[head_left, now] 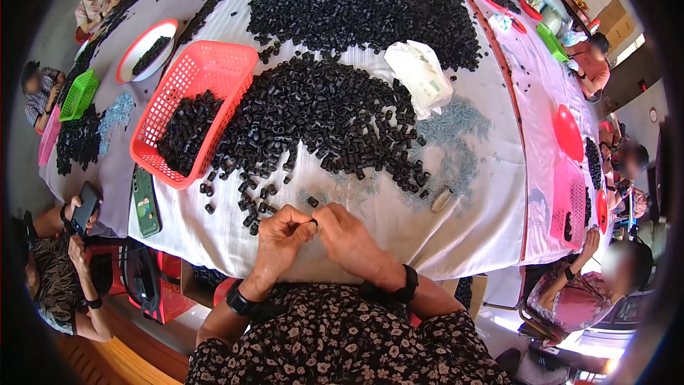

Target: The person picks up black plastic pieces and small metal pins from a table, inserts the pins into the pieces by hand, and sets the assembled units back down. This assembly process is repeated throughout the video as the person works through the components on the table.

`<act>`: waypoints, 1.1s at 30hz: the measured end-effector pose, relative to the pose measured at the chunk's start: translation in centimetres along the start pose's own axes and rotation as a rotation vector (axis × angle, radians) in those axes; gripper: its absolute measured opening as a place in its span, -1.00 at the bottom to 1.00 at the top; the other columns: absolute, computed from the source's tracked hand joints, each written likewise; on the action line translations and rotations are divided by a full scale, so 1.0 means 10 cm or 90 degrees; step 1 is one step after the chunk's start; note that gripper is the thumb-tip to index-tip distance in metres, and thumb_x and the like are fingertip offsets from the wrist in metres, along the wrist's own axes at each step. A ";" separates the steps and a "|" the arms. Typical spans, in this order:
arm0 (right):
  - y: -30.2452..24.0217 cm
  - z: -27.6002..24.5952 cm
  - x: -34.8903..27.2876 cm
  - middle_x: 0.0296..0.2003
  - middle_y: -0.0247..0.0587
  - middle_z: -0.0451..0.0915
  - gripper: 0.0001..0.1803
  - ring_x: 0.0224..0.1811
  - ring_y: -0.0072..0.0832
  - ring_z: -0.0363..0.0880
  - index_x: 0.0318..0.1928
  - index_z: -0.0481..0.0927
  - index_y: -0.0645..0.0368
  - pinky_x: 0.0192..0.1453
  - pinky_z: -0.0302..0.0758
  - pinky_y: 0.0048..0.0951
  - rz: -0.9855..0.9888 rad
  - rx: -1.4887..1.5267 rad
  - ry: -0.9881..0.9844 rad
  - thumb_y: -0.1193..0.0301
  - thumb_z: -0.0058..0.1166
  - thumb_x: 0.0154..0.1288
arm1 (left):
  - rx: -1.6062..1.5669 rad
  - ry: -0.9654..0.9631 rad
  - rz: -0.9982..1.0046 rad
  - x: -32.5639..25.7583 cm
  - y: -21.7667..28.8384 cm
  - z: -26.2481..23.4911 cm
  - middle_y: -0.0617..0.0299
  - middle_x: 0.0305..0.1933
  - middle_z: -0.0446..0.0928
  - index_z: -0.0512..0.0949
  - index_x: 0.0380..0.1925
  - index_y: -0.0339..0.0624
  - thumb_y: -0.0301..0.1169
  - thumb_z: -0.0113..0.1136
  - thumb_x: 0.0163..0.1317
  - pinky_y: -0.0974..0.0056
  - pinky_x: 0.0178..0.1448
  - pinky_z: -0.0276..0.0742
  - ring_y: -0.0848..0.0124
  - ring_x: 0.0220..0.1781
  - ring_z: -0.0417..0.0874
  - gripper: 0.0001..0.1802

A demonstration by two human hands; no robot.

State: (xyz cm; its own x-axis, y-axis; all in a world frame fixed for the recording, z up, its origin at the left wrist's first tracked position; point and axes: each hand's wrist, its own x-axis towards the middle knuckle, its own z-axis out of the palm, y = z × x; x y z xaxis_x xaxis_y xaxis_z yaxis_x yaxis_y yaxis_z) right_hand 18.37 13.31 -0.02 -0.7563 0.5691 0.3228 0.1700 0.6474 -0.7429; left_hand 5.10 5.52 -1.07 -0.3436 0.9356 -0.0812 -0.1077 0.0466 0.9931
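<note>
My left hand (280, 239) and my right hand (348, 237) meet just inside the near table edge. The fingertips of both are pinched round a small black plastic piece (314, 222), mostly hidden by the fingers. Just beyond them lies another short black tubular piece (313, 202). Farther out spreads a heap of similar black pieces (306, 110), with strays scattered to the left of my hands. A red perforated basket (246, 57) partly filled with black pieces stands left of the heap. Small clear bits (456, 132) lie strewn to the right.
A white plastic bag (420, 75) sits by the heap's right side, before a larger black mound (363, 3). A phone in a green case (146, 203) lies at the left table edge. Co-workers sit on both sides; one at left holds a dark phone (85, 207).
</note>
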 end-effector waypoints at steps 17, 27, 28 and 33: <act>-0.02 0.25 0.05 -0.37 -0.06 0.39 -0.63 -0.32 -0.28 0.39 -0.14 0.31 0.37 -0.22 0.39 -0.37 -0.081 -0.329 -0.020 0.53 -0.03 -0.03 | 0.088 0.142 0.022 0.01 -0.24 0.03 0.46 -0.60 0.39 0.38 -0.65 -0.23 -0.67 0.10 0.12 0.55 -0.51 0.25 0.73 -0.53 0.29 -0.78; 0.00 0.38 0.12 -0.41 -0.09 0.44 -0.67 -0.34 -0.24 0.38 -0.18 0.34 0.27 -0.20 0.34 -0.32 -0.106 -0.234 -0.011 0.54 -0.06 -0.06 | 0.041 0.196 0.052 -0.01 -0.29 0.02 0.47 -0.59 0.37 0.38 -0.63 -0.25 -0.66 0.13 0.07 0.54 -0.46 0.28 0.74 -0.48 0.31 -0.81; 0.01 0.39 0.12 -0.41 -0.09 0.44 -0.67 -0.34 -0.24 0.38 -0.18 0.34 0.27 -0.20 0.34 -0.32 -0.104 -0.231 -0.013 0.54 -0.06 -0.06 | 0.031 0.179 0.049 0.00 -0.28 0.01 0.46 -0.57 0.39 0.40 -0.59 -0.25 -0.66 0.12 0.09 0.54 -0.46 0.29 0.73 -0.49 0.32 -0.85; 0.07 0.33 0.09 -0.35 -0.03 0.47 -0.63 -0.27 -0.14 0.47 -0.11 0.34 0.32 -0.17 0.43 -0.21 -0.053 -0.178 0.045 0.47 0.02 0.04 | -0.089 0.120 -0.040 0.05 -0.13 0.04 0.36 -0.46 0.52 0.54 -0.31 -0.29 -0.66 0.02 0.17 0.54 -0.39 0.37 0.65 -0.47 0.44 -0.86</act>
State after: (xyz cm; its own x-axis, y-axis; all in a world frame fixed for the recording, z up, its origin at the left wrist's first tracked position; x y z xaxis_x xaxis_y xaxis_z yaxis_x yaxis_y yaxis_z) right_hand 15.70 12.55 -2.19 -0.7303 0.5360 0.4236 0.2845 0.8023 -0.5248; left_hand 5.43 6.03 -2.40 -0.4982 0.8504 -0.1692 -0.2575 0.0412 0.9654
